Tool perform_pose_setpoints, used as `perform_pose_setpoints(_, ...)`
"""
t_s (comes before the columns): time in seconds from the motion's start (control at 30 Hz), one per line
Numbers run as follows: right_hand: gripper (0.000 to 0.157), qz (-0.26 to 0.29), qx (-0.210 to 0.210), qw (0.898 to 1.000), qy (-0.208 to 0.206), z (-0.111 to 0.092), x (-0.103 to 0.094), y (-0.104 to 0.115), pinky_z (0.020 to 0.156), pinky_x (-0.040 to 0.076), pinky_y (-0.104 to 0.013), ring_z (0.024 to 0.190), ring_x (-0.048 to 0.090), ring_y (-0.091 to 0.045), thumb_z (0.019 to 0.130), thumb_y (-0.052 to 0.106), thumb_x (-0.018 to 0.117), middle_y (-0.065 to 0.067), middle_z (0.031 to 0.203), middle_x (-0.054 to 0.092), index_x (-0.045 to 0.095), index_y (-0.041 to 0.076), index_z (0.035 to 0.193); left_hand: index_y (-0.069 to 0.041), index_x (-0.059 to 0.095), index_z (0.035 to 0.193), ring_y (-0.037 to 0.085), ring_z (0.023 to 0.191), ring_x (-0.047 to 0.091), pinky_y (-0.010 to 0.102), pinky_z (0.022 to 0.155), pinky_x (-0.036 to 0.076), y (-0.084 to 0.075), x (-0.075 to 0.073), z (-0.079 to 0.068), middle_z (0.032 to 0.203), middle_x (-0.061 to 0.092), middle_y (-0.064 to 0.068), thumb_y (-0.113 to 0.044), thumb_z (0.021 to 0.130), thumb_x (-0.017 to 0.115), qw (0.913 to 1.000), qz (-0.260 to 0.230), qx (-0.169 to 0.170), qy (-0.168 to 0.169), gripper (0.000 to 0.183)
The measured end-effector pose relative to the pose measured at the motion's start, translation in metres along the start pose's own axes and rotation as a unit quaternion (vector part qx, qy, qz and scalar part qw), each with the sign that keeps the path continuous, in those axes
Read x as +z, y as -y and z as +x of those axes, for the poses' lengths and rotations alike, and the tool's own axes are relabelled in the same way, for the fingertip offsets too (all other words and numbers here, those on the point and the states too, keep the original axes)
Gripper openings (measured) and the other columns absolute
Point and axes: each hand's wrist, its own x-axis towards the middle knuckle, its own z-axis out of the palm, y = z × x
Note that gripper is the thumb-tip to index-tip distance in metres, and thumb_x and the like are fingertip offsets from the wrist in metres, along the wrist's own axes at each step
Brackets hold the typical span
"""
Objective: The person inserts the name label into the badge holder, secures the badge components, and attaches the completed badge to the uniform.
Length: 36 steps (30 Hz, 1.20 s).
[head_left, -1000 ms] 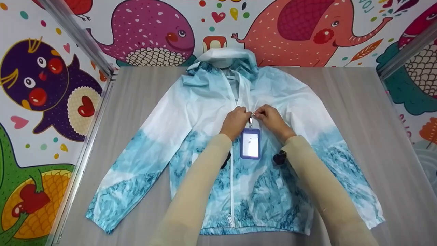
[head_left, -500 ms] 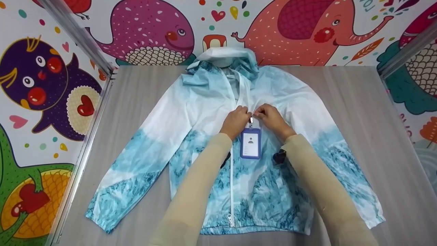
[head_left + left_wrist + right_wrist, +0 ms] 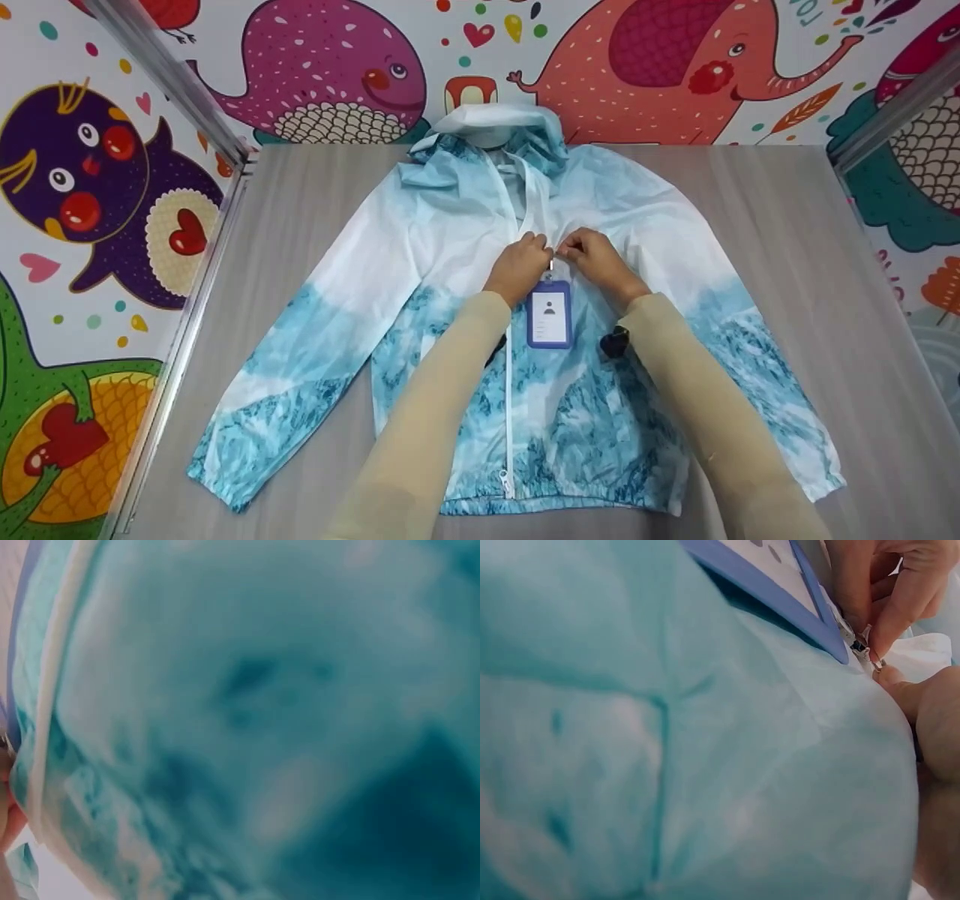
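Note:
A purple badge holder with a white card hangs over the chest of a blue and white hooded jacket. At its top is a small metal clip. My left hand pinches the clip with thumb and fingertips. From the other side my right hand pinches a small end of the clip, thumb and finger nearly meeting the left fingertips. What lies between the fingertips is partly hidden. The left wrist view is mostly blurred jacket cloth, with fingers at its left edge.
The jacket lies spread front up on a wood-look table, sleeves out to both sides. A white zipper runs down its front. Cartoon-printed walls enclose the back and sides, with a metal rail at left.
The badge holder has tilted slightly, so its card's picture shows where glare was before. Both hands stay in almost the same place, with only small finger movement at the clip.

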Motion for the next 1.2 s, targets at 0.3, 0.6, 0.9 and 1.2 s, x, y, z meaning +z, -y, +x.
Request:
perform_pose_setpoints(0.3,0.013,0.015,0.007,1.000,-0.005,-0.001,0.000,-0.001,0.080,0.042,-0.026,0.087,0.054,-0.021,0.098,0.003,0.056,-0.018,0.098,0.065,0.065,-0.006,0.099,-0.011,0.075,0.108,0.018,0.094,0.065,0.028,0.081,0.058,-0.001,0.000,0.001,0.103,0.068,0.005,-0.013,0.100,0.055,0.9999,0.001,-0.006,0.012,0.021)
perform_pose_setpoints(0.6,0.013,0.015,0.008,1.000,-0.007,-0.001,0.006,-0.002,0.083,0.041,-0.029,0.090,0.054,-0.022,0.098,0.007,0.058,-0.018,0.100,0.064,0.064,-0.005,0.099,-0.013,0.074,0.111,0.018,0.094,0.063,0.028,0.083,0.057,0.003,0.000,-0.003,0.104,0.067,0.006,-0.011,0.102,0.052,0.9944,-0.084,-0.062,0.014,0.024)
perform_pose_setpoints(0.9,0.010,-0.057,-0.067,0.996,-0.021,0.001,0.007,-0.005,0.080,0.043,-0.035,0.085,0.054,-0.027,0.095,0.006,0.063,-0.018,0.092,0.061,0.067,-0.003,0.094,-0.013,0.059,0.136,0.024,0.103,0.064,0.034,0.094,0.052,0.012,-0.002,-0.003,0.110,0.070,0.008,-0.010,0.098,0.057,0.9583,-0.252,-0.135,0.004,0.038)
perform_pose_setpoints(1.2,0.026,-0.134,-0.092,0.986,-0.047,-0.010,0.008,-0.017,0.093,0.043,-0.050,0.104,0.048,-0.035,0.094,0.007,0.064,-0.018,0.113,0.057,0.070,0.011,0.119,-0.014,0.054,0.140,0.024,0.115,0.058,0.038,0.100,0.048,0.020,0.000,-0.010,0.128,0.065,0.006,-0.021,0.098,0.062,0.9758,-0.170,-0.134,0.030,0.044)
